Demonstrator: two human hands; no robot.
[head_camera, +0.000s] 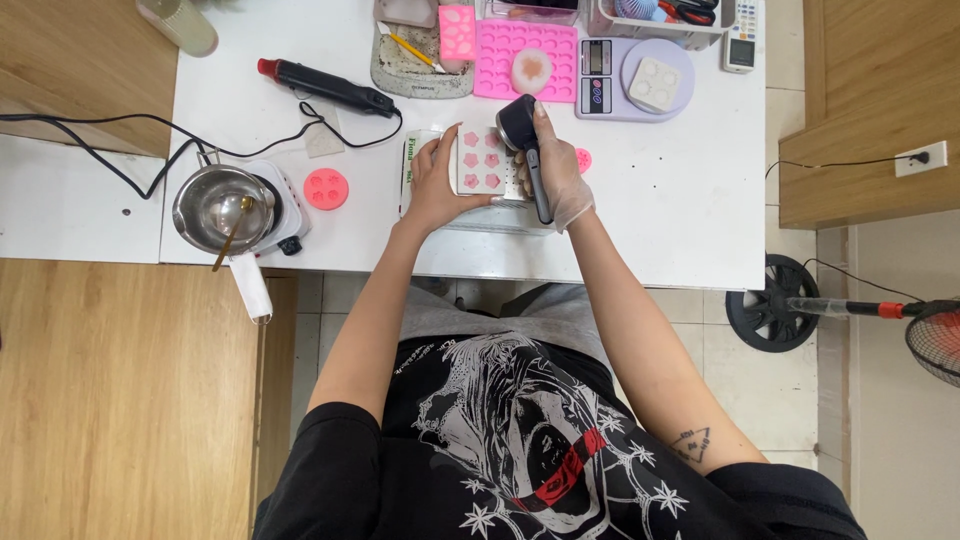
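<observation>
While the white mould (479, 160) is steadied on the bench (680, 215) by the left hand (435, 185), whose grip is closed on the mould's edge at 9 o'clock, a black handheld heat tool (527, 150) is grasped by the gloved right hand (556, 172) at 3 o'clock, its head angled over the mould. Six pink flower-shaped castings are held in the mould's cavities; the bracing presumably keeps it from sliding under the tool. At 12 o'clock, a pink cavity tray (520, 62) carries one round pale piece, and a scale (630, 80) bears a small white mould. At 9 o'clock, a steel pot (215, 205) with a spoon is seated on a small heater.
</observation>
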